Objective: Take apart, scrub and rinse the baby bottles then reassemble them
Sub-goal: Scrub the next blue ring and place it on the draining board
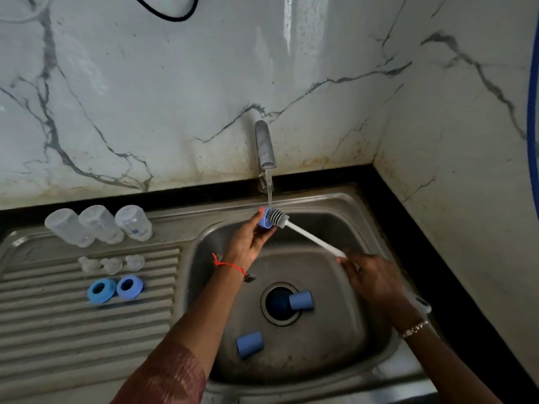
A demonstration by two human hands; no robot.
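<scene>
My left hand grips a blue bottle ring under the running tap. My right hand holds the white handle of a bottle brush, whose grey bristle head presses against the ring in the water stream. Two blue caps lie in the sink basin, one beside the drain. On the drainboard three clear bottles stand upside down, with three clear nipples in front of them and two blue rings nearer me.
The ribbed steel drainboard fills the left. A marble wall rises behind the sink and along the right side. A black counter edge borders the sink on the right.
</scene>
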